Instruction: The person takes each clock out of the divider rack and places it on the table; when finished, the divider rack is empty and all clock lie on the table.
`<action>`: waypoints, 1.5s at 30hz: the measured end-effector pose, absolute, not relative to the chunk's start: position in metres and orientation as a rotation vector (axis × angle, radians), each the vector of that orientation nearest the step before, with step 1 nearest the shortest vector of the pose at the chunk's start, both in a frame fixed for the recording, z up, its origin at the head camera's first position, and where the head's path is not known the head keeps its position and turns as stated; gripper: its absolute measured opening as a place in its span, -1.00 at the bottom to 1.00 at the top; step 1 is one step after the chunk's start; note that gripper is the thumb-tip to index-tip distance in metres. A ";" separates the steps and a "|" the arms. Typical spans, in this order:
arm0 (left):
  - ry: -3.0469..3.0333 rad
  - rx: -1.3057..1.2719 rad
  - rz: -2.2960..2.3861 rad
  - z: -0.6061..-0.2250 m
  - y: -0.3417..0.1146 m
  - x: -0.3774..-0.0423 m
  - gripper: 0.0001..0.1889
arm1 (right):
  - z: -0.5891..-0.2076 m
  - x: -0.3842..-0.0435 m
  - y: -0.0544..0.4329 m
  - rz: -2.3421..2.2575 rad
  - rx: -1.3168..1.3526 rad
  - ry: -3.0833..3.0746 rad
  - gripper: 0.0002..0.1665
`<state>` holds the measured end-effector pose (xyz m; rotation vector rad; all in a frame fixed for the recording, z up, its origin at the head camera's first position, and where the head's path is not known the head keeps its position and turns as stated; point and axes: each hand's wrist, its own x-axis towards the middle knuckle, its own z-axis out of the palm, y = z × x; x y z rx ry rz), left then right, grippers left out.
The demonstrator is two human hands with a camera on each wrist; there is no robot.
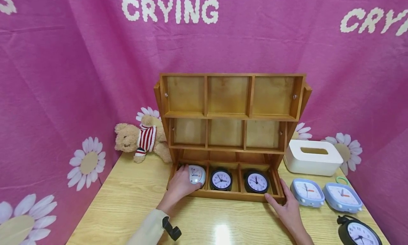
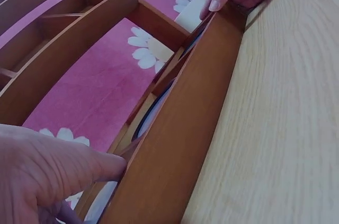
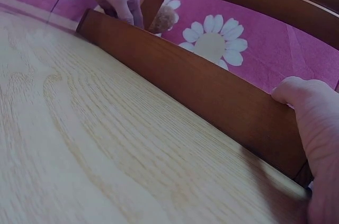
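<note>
A wooden tiered shelf (image 1: 228, 116) stands on the table, its bottom row divided into three compartments. In the left one lies a pale blue alarm clock (image 1: 196, 174), face up. My left hand (image 1: 180, 184) holds this clock, with the thumb at its lower right edge and the fingers along its upper left side. Two round black alarm clocks, one in the middle (image 1: 221, 180) and one in the right compartment (image 1: 256, 182), face up. My right hand (image 1: 288, 209) grips the shelf's front right corner, thumb on the front board (image 3: 212, 86) and fingers along the side.
Right of the shelf are two blue square alarm clocks, a nearer-to-shelf one (image 1: 307, 192) and another (image 1: 343, 197), plus a black alarm clock (image 1: 360, 232). Behind them stands a white tissue box (image 1: 313, 158). A teddy bear (image 1: 147, 138) lies left of the shelf. Pink cloth (image 1: 255, 43) hangs behind.
</note>
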<state>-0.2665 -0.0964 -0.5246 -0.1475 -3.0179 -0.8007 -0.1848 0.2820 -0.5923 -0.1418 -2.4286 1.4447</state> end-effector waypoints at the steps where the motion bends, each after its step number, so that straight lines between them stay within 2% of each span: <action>1: -3.029 -0.133 -0.775 -0.524 -0.094 -0.267 0.05 | -0.592 -0.185 0.282 1.445 -0.142 -2.428 0.07; 9: -3.057 -0.023 -0.730 -0.523 -0.078 -0.270 0.09 | -0.591 -0.183 0.283 1.455 -0.145 -2.431 0.09; 22: -2.921 0.157 -0.826 -0.536 -0.082 -0.262 0.13 | -0.594 -0.182 0.279 1.460 -0.141 -2.410 0.06; 33: -2.941 0.106 -0.723 -0.532 -0.081 -0.268 -0.05 | -0.589 -0.183 0.280 1.461 -0.128 -2.405 0.06; 45: -2.844 -0.001 -0.640 -0.528 -0.081 -0.266 0.02 | -0.591 -0.182 0.281 1.448 -0.141 -2.400 0.05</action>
